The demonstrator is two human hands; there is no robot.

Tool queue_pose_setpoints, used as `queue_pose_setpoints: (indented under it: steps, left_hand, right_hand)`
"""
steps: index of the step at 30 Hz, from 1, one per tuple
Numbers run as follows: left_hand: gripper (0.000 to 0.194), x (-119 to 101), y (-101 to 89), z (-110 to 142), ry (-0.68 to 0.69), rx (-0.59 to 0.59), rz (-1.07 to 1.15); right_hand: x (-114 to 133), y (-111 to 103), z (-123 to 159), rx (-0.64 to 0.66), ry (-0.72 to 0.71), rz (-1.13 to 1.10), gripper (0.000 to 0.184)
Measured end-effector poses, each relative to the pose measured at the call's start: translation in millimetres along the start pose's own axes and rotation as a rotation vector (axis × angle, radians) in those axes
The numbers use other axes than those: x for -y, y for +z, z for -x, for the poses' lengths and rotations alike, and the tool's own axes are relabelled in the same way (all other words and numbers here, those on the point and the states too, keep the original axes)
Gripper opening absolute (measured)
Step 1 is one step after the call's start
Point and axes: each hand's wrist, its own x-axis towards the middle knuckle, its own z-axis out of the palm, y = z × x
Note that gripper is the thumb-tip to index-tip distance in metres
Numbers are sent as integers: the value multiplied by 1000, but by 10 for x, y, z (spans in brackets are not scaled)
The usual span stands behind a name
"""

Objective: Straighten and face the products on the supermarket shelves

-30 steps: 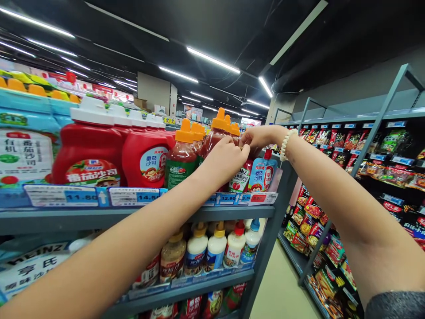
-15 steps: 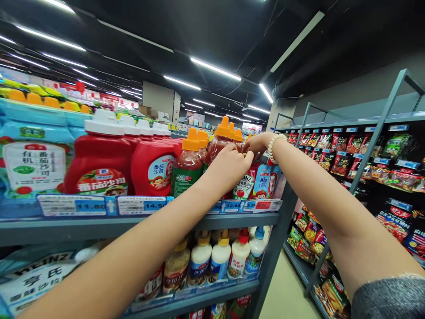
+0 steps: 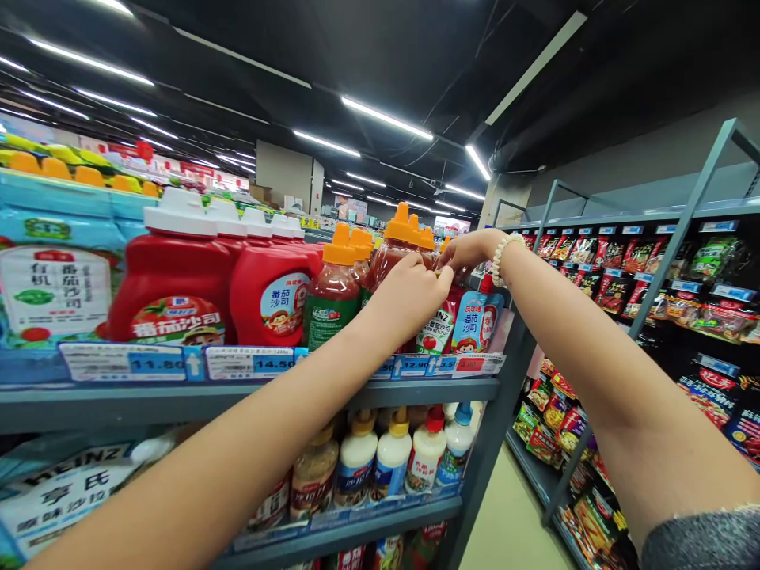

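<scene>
A red Heinz ketchup pouch stands near the right end of the upper shelf, its top covered by my hands. My left hand is closed at the pouch's upper edge, with its fingertips mostly hidden. Just beyond it, my right hand curls down to the same top edge, fingers bent and pinched together. To the right of the ketchup pouch stands a blue ketchup pouch with a red cap. Left of my hands are orange-capped sauce bottles, including a green-labelled ketchup bottle.
Red ketchup bottles and large blue pouches fill the shelf's left side. Price tags run along the shelf edge. White dressing bottles stand on the shelf below. Across the aisle, a rack holds packaged seasonings.
My right hand has risen slightly and its wrist has shifted right, so the blue pouch's red cap now shows. My left hand stays almost in place. The view has shifted a little.
</scene>
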Motion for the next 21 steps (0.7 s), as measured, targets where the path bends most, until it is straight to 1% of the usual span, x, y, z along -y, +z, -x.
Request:
queue_pose_setpoints:
  steps: [2,4,6,7,8,9,10,12,14,15,16,17,18,19,21]
  left_hand:
    - [32,-9,-2,2,-4,7,-6]
    - [34,-25,-13,-2,-16,49,-8]
    - [38,-45,-30,-5,-35,91,-12]
    - [41,-55,-42,-3,-46,99,-14]
    - [43,-62,-59,5,-57,95,-13]
    - [46,-66,-82,24,-68,78,-7]
    - [48,-66,-116,58,-74,49,4]
    - [49,-65,-217,193,-75,-23,38]
    - [49,-84,-357,447,-88,-96,74]
    - [50,-114,-429,626,-113,-130,94]
    - [52,-164,-494,838,-152,-170,119]
    - [56,-235,-546,1079,-206,-218,153]
    - [62,-328,-578,1342,-276,-250,191]
    - [67,-438,-589,1620,-338,-303,220]
    - [72,-687,-558,2180,-506,-349,239]
  right_hand:
    - [21,54,42,-39,46,-52,23]
    - [48,68,74,-40,59,-53,21]
    - [87,29,118,-21,35,21,16]
    - [112,-7,155,-29,7,83,14]
    - [142,-48,207,-66,-32,153,12]
    - [175,-87,276,-132,-81,220,11]
    - [211,-118,365,-228,-137,275,11]
    - [286,-132,591,-492,-265,321,17]
    - [353,-65,843,-753,-374,293,29]
    - [379,-5,958,-849,-416,268,35]
    - [400,66,1055,-917,-448,242,41]
    - [414,141,1125,-951,-470,218,45]
    - [423,215,1165,-958,-485,192,47]
    - [429,283,1173,-947,-495,162,46]
    - [440,398,1100,-887,-513,87,40]
